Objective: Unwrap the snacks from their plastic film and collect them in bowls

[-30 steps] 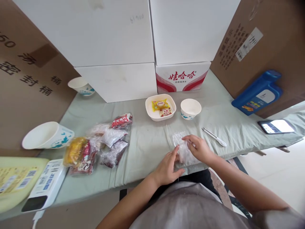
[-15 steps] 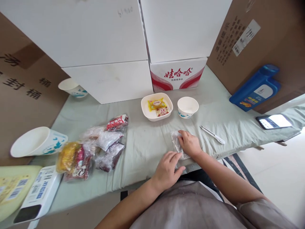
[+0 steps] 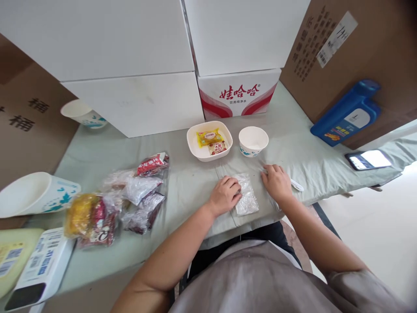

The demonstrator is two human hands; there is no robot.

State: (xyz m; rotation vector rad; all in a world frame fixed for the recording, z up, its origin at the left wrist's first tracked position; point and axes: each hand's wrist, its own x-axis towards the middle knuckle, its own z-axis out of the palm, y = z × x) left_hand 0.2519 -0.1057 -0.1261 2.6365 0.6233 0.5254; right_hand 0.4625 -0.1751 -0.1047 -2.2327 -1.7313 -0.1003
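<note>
The left hand (image 3: 224,195) is shown loosely curled, its fingertips pressed on the left edge of a small clear plastic bag (image 3: 246,200), which is pinned rather than gripped. The right hand (image 3: 276,182) is laid palm down and relaxed on a white pen (image 3: 296,185); whether the pen is actually pinched cannot be told. Half a second earlier the bag was covered by the right hand, with the left hand nearer the table edge; the roles have since been exchanged, which suggests the bag is being steadied for the pen. The bag is seen flat on the pale green table cover (image 3: 182,191), near the front edge between the hands, its long axis running away from the person and slightly leftward. Beyond are a white paper bowl (image 3: 253,141) and a cream dish of wrapped snacks (image 3: 209,140).
</note>
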